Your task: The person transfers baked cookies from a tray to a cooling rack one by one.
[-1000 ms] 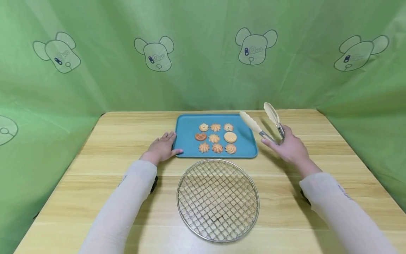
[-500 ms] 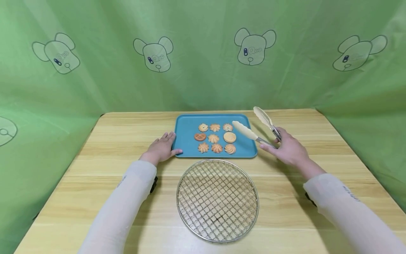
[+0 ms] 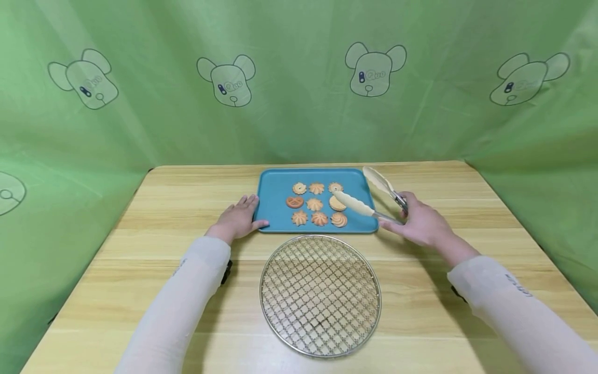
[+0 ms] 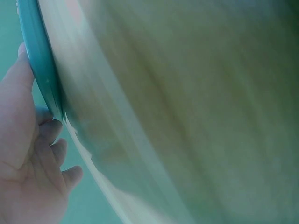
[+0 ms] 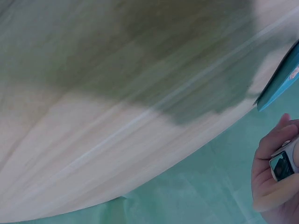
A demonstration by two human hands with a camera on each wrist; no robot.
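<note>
Blue rectangular tray (image 3: 272, 195), bearing nine golden-brown biscuits (image 3: 314, 204), sits near far edge of pale wooden bench (image 3: 420, 311). Right hand (image 3: 424, 222) grips cream-tipped metal tongs (image 3: 354, 203) above tray's right edge; left hand (image 3: 236, 218), fingers extended, touches left edge.

Left hand (image 4: 25, 156) at edge of blue tray (image 4: 41, 58), thumb lying against rim. Other fingers (image 4: 73, 177) grouped below thumb, just beside tray's lower end, tips slightly apart. Out past fingertips, wooden table (image 4: 163, 102) spreads wide, grain blurred, much of it in shade, ragged shadow outline near fingertips. Green backdrop (image 4: 91, 207) below fingers, beyond table's edge.
</note>
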